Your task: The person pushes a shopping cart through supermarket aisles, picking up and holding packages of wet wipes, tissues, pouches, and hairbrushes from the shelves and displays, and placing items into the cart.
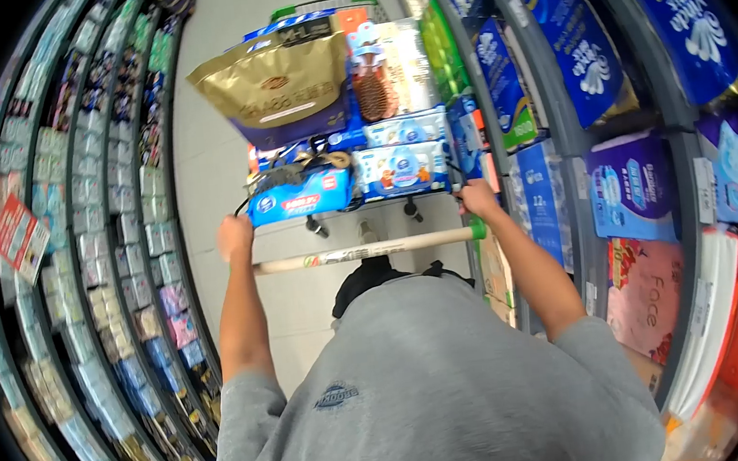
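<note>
The left hand [236, 236] and right hand [479, 197] were held out ahead of the body, roughly level with each other, both curled in a grip on the dark side frame of a shopping cart [325, 6], just beyond the ends of its pale handle bar [371, 250]. The left forearm ran almost straight forward from its grey sleeve; the right one slanted inward from the elbow, its wrist turned toward the cart.

The cart stood directly in front of both hands, loaded up. A blue pack [304, 198] lay just ahead and inward of the left hand, with a gold-and-purple bag [276, 93] farther forward. White-and-blue wipes [401, 171] sat just inward of the right hand, and a brown hairbrush [373, 95] beyond them.

Left of the left hand, a strip of pale floor [209, 170] separated the cart from the left shelves [104, 247]. Room was tighter outside the right hand, where the right shelves [572, 166] rose near the cart's side. Past the cart's green-edged front, floor ran on between the shelving.
</note>
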